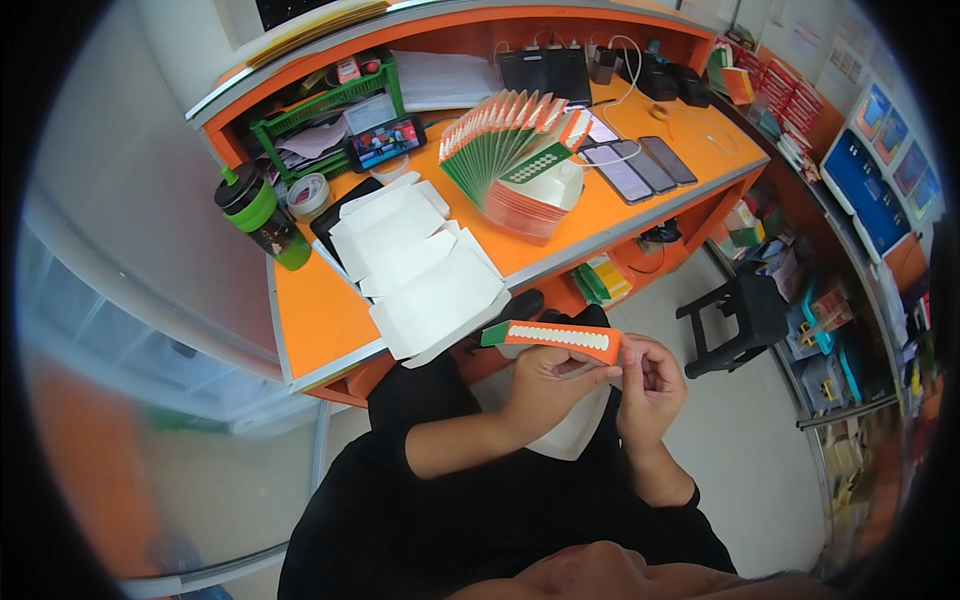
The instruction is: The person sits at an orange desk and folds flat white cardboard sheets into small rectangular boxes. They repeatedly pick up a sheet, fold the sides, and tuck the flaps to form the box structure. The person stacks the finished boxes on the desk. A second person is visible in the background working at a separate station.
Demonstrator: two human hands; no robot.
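Observation:
Both hands hold a partly folded cardboard box above my lap, its printed orange and green side wall with a white scalloped strip facing up. My left hand grips its near side, thumb reaching right along the edge. Pinched at the right corner, the fingers of my right hand are closed on the orange wall. A pale panel hangs below between my forearms. On the orange desk, white unfolded boxes lie inside up near the front edge. Behind them stands a fanned stack of printed boxes.
Left on the desk are a green-lidded bottle, a tape roll, a phone showing video and a green basket. Several phones lie right of the stack. A black stool stands on the floor, beside crowded shelves.

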